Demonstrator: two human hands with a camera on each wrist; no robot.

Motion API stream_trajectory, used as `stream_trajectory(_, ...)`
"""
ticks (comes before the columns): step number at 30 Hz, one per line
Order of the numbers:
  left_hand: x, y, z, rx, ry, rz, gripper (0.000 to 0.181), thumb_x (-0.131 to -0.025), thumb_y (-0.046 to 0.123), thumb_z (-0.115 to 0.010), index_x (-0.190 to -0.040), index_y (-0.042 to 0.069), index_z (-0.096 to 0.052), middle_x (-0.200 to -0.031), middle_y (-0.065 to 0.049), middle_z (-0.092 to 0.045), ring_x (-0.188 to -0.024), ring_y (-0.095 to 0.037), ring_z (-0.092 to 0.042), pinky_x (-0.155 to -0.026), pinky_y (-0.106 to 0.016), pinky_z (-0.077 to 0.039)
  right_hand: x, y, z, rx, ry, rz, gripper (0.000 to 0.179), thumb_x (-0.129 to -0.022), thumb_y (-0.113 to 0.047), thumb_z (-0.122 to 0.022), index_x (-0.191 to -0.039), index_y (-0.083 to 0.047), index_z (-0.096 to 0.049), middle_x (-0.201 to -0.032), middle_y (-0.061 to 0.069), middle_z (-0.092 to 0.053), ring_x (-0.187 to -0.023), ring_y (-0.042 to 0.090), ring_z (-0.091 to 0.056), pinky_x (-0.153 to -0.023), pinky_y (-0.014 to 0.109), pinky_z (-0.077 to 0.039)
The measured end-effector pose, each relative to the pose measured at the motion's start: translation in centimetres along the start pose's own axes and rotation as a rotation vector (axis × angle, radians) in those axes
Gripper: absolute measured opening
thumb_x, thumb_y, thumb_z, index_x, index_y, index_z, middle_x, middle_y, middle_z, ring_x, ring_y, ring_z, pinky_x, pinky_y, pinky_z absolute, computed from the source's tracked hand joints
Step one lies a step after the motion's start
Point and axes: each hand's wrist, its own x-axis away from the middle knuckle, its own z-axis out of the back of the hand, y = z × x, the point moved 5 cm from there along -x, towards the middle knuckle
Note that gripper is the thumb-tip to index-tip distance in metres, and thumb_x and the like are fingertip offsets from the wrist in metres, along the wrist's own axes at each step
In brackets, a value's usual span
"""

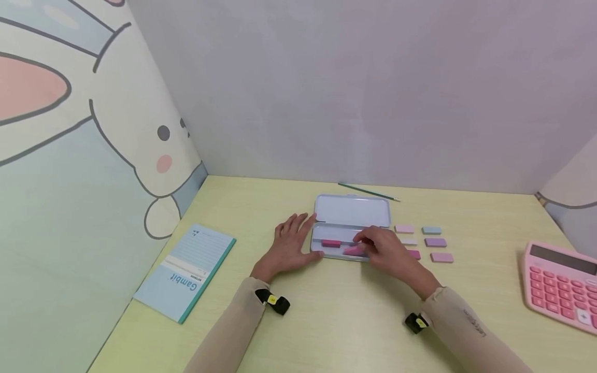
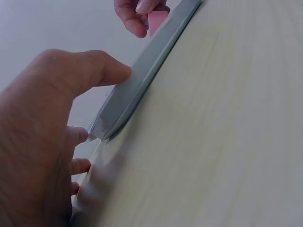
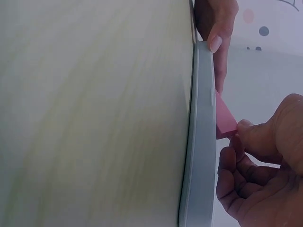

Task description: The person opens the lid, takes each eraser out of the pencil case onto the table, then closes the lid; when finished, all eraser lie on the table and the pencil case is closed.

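Observation:
A pale lavender pencil case (image 1: 352, 210) lies with its lid folded back. My left hand (image 1: 290, 243) is spread at its left end, fingers beside the case and the thumb touching the front wall (image 2: 135, 80). Between thumb and fingertips, my right hand (image 1: 383, 251) pinches a pink eraser (image 1: 353, 251). That pink eraser (image 3: 225, 118) is tilted, its lower end below the case rim in the right wrist view. A darker pink eraser (image 1: 331, 243) lies in the tray, left of the held one. My right hand hides the tray's right end.
Right of the case, several erasers stand in two columns, including a blue one (image 1: 431, 230) and a purple one (image 1: 436, 242). A green pencil (image 1: 368, 191) lies behind the case. A notebook (image 1: 186, 272) is at far left, a pink calculator (image 1: 562, 285) at far right.

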Motion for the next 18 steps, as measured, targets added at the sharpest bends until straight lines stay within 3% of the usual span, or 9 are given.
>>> stream_trajectory(11, -0.1, 0.0, 0.0, -0.008, -0.011, 0.013, 0.099, -0.094, 0.065, -0.059, -0.174, 0.026, -0.018, -0.179, -0.011, -0.024, -0.168, -0.039, -0.012, -0.128, -0.068, -0.017, 1.0, 0.6, 0.9, 0.04, 0.014, 0.026, 0.021, -0.094, 0.008, -0.068, -0.097, -0.008, -0.081, -0.092, 0.003, -0.074, -0.081, 0.013, -0.058, -0.072, 0.029, -0.048)
stream_trajectory(18, 0.0, 0.0, 0.0, -0.004, -0.011, 0.013, 0.099, -0.094, 0.065, -0.06, -0.174, 0.025, -0.018, -0.178, -0.012, -0.024, -0.168, -0.04, -0.012, -0.128, -0.068, -0.017, 1.6, 1.0, 1.7, 0.034, 0.009, -0.02, 0.018, -0.096, 0.007, -0.067, -0.096, -0.008, -0.078, -0.095, 0.004, -0.074, -0.084, 0.015, -0.059, -0.077, 0.032, -0.053)
